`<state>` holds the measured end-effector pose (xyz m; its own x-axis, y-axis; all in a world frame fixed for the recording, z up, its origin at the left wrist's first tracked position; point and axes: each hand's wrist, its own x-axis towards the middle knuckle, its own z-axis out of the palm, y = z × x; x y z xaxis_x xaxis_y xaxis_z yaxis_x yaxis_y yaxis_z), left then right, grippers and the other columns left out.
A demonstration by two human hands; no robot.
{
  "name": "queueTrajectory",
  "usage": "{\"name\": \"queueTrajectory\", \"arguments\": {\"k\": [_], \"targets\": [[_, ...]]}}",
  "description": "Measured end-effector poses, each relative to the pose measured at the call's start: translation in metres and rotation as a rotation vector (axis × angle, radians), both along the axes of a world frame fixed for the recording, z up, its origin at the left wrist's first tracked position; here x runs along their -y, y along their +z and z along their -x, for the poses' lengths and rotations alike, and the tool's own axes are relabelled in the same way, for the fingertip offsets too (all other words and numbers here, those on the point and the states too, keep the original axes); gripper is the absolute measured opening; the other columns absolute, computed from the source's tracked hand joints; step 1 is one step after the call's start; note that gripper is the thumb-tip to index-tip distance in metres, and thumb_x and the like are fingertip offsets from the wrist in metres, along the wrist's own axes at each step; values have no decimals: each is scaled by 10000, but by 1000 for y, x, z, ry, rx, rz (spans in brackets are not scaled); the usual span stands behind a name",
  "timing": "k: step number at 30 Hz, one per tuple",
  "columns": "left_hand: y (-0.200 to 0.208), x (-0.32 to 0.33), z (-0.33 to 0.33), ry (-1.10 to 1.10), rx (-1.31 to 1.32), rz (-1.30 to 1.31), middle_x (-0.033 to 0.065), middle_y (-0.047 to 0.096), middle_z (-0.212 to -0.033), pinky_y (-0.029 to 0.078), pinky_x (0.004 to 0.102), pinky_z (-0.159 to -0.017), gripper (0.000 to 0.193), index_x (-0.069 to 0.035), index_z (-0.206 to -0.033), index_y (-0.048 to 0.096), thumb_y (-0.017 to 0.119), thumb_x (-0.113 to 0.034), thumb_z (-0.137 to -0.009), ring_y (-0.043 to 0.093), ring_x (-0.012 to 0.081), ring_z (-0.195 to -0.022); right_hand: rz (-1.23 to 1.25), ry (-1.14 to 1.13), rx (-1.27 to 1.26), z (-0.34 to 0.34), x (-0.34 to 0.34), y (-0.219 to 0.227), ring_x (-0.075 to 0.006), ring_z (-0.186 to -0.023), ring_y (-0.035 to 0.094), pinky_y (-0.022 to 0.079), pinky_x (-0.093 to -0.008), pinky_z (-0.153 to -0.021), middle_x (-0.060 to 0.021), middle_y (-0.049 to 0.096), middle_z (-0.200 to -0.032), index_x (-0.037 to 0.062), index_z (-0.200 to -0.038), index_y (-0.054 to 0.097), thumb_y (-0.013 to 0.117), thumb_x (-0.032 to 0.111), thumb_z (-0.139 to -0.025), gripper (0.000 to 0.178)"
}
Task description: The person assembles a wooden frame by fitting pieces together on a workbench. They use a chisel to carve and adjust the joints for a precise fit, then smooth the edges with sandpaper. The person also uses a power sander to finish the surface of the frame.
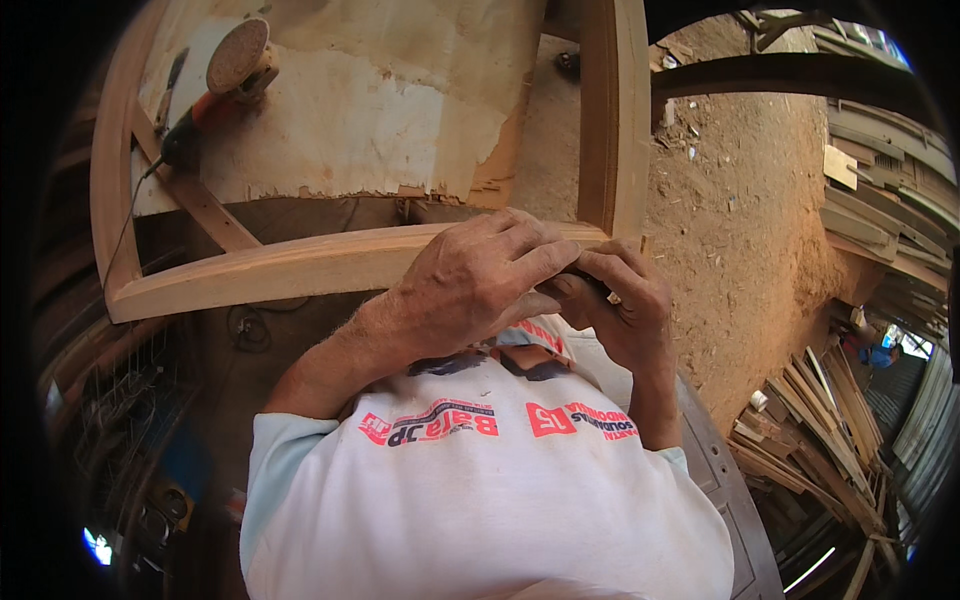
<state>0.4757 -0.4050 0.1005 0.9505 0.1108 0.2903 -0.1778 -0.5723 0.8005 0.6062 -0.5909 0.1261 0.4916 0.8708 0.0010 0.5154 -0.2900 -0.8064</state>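
L hand [475, 268] & R hand [630, 295] close tog nr wd frame [290, 262].

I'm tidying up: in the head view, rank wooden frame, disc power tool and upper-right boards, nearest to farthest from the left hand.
1. Wooden frame: by the left hand.
2. Disc power tool: upper left.
3. Boards: stacked, upper right.

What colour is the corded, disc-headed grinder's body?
Grinder body: red-orange and black, clearest in the head view.
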Motion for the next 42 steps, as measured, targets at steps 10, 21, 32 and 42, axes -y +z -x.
{"name": "queueTrajectory", "arguments": {"k": [10, 21, 32, 42], "targets": [[3, 61, -16, 187, -106, -68, 110, 644, -1005, 526, 401, -865, 391, -26, -1198, 685, 823, -181, -867, 631, 297, -940, -225, -228, 231, -30, 89, -34, -269, -941, 710, 573, -388, -739, -133, 707, -1067, 56, -1152, 705, 824, 102, -862, 317], [-17, 94, -41, 597, -360, -194, 243, 679, -1176, 526, 447, -934, 546, 6, -1322, 631, 752, -332, -911, 668, 370, -1045, -269, -195, 76, -60, 103, -59, -278, -875, 696, 566, -378, -773, -146, 695, -1069, 23, -1130, 685, 778, 77, -896, 257], [-9, 65, -72, 519, -578, -33, 291, 680, -1114, 520, 427, -964, 611, 77, -1264, 518, 701, -349, -865, 683, 369, -1076, -339, -197, 103, -71, 91, -75, -298, -871, 706, 560, -399, -759, -157, 682, -1031, 11, -1109, 678, 758, 95, -921, 221], [-45, 73, -108, 549, -388, 57, 340, 649, -1065, 524, 484, -908, 559, 89, -1238, 429, 688, -281, -910, 676, 441, -1010, -352, -244, 69, -77, 84, -79, -283, -827, 705, 564, -392, -732, -150, 680, -1022, 18, -1118, 670, 767, 125, -921, 244]]}}
